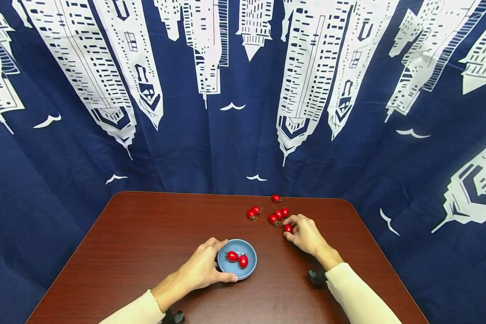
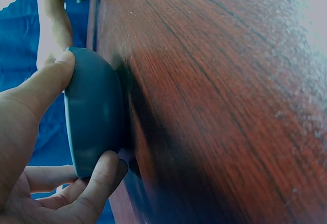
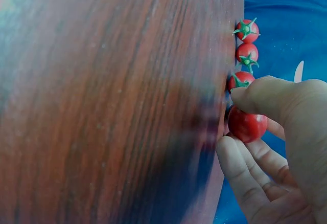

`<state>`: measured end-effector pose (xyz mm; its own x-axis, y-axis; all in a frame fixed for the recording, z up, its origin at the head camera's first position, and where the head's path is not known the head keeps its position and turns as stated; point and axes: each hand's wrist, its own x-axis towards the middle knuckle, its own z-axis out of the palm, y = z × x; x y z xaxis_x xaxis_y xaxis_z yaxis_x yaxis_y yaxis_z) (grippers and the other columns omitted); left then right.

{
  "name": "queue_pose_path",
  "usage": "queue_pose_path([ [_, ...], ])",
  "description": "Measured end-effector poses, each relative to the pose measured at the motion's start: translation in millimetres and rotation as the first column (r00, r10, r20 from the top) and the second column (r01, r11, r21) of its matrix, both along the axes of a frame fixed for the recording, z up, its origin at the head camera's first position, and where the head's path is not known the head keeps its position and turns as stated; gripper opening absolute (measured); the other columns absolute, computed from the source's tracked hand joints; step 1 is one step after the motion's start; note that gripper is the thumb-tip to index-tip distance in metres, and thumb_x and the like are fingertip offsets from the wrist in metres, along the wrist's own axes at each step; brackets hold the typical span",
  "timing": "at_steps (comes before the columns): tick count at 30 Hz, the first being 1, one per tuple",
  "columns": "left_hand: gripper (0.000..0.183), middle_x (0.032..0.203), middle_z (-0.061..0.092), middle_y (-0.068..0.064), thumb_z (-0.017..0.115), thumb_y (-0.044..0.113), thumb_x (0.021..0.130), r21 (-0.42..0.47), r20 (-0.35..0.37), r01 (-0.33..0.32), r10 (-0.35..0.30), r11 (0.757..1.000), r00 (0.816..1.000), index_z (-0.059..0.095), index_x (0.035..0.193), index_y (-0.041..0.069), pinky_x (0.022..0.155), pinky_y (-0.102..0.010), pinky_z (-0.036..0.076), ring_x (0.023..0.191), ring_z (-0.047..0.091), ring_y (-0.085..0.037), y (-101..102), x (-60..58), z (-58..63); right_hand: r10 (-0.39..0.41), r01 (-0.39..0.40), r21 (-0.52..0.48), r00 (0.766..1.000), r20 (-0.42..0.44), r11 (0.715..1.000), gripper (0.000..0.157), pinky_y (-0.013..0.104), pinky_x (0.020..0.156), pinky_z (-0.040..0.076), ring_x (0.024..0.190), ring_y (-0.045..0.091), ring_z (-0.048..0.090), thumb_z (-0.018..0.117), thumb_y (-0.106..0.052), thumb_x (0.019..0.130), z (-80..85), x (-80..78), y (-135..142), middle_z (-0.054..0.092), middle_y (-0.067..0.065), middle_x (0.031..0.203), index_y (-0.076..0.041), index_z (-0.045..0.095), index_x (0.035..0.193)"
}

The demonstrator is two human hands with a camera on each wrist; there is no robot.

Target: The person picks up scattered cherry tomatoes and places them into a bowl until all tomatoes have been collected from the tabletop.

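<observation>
A small blue bowl (image 1: 250, 272) stands on the table with two red cherry tomatoes (image 1: 232, 256) inside. My left hand (image 1: 203, 266) grips the bowl from its left side, thumb at the near rim and fingers at the far rim; the left wrist view shows the bowl's outer wall (image 2: 97, 111) between them. Right of the bowl, my right hand (image 1: 306, 235) has a single cherry tomato (image 3: 248, 125) between thumb and fingers, low at the table surface. Just beyond it several more cherry tomatoes (image 1: 273, 219) with green stems lie grouped.
A pair of cherry tomatoes (image 1: 251, 214) lies left of the group, and another tomato (image 1: 276, 198) sits close to the far edge. The brown wooden table (image 1: 166, 220) meets a dark blue curtain (image 1: 235, 148) printed with white buildings.
</observation>
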<state>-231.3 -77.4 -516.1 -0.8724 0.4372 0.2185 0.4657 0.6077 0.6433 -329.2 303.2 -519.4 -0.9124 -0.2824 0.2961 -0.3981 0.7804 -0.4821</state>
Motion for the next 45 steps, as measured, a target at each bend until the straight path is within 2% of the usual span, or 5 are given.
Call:
queue_pose_path([
  [16,0.107,0.126,0.072,-0.016,0.114,0.042,0.074,0.006,-0.004,-0.004,0.004,1.000,1.000,0.067,0.154,-0.012,0.085,-0.020,0.066,0.106,0.072,-0.023,-1.1,-0.5,0.6,0.034,-0.035,-0.026,0.998,-0.051,0.999,0.027,0.022,0.072,0.059,0.081,0.017,0.071,0.094,-0.002,0.092,10.9,9.9,-14.9,0.074,0.007,0.101,-0.005,0.084,0.116],
  [26,0.107,0.127,0.071,-0.015,0.113,0.043,0.075,0.007,0.009,-0.002,0.002,1.000,1.000,0.067,0.155,-0.011,0.084,-0.020,0.066,0.104,0.072,-0.021,0.5,-1.1,1.4,0.083,-0.087,-0.066,0.995,-0.056,0.994,0.029,0.021,0.072,0.061,0.077,0.009,0.069,0.095,-0.002,0.091,17.2,19.6,-31.6,0.075,0.007,0.107,-0.003,0.083,0.117],
  [33,0.107,0.127,0.071,-0.015,0.113,0.044,0.075,0.001,0.011,-0.007,0.007,1.000,1.000,0.067,0.154,-0.011,0.085,-0.020,0.066,0.105,0.072,-0.022,-0.4,0.8,2.9,0.147,-0.155,-0.075,0.984,-0.100,0.985,0.030,0.024,0.070,0.063,0.075,0.008,0.069,0.095,0.000,0.090,21.8,27.4,-44.1,0.075,0.007,0.105,-0.004,0.082,0.117],
  [38,0.107,0.128,0.072,-0.015,0.113,0.044,0.075,-0.005,-0.002,-0.009,0.009,1.000,1.000,0.067,0.154,-0.012,0.087,-0.021,0.067,0.108,0.072,-0.024,-0.1,0.6,3.2,0.174,-0.182,-0.068,0.978,-0.119,0.981,0.031,0.023,0.070,0.063,0.076,0.007,0.069,0.096,-0.001,0.090,25.6,32.7,-52.9,0.074,0.003,0.103,-0.007,0.082,0.118],
  [45,0.107,0.126,0.071,-0.014,0.112,0.044,0.076,-0.009,0.001,-0.005,0.005,1.000,1.000,0.067,0.154,-0.012,0.086,-0.021,0.066,0.106,0.072,-0.022,0.1,0.5,2.5,0.218,-0.229,-0.063,0.965,-0.142,0.971,0.032,0.023,0.071,0.064,0.077,0.011,0.071,0.097,-0.001,0.089,30.8,41.0,-65.5,0.073,0.002,0.099,-0.005,0.082,0.117],
])
